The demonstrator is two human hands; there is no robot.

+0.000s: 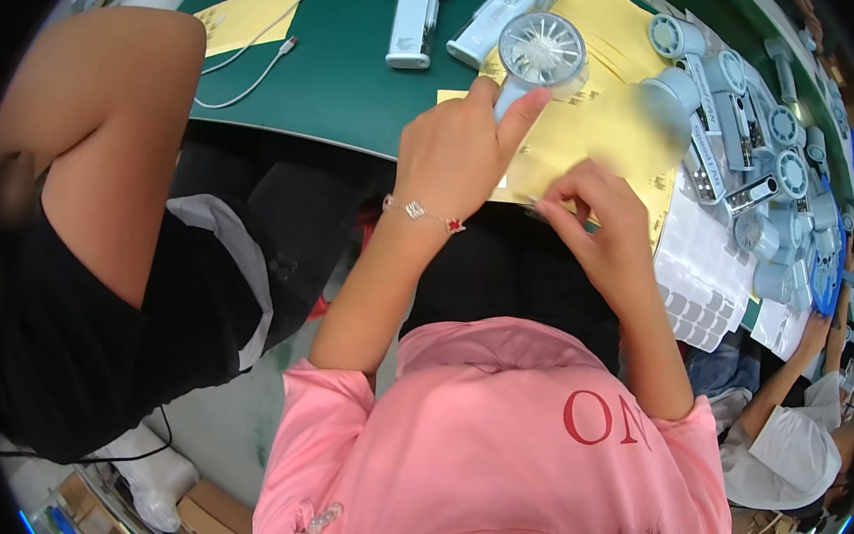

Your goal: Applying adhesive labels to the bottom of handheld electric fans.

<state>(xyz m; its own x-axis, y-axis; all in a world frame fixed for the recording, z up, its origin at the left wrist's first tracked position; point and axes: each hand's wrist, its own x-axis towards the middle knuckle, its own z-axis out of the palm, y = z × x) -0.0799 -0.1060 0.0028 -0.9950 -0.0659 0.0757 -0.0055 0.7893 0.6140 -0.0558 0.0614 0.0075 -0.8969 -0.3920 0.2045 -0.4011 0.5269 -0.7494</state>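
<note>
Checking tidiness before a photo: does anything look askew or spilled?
Nothing spilled shows. The light-blue fans at the right lie heaped at mixed angles, and a white label sheet beside them seems to overhang the edge of the green bench.

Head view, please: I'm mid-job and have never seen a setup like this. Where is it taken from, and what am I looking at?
There is no machine here, only a person's bare hands. The single picture comes from the left of two fisheye cameras worn on the head, looking down, so straight edges bend near the rim. The left hand holds a pale blue handheld fan by its handle. The right hand is at the table's near edge, its fingers curled; whether they pinch something small is unclear. On the green table lie yellow sheets, with two more fans beyond the left hand, and a heap of fans and a white sheet of grey labels to the right.
</note>
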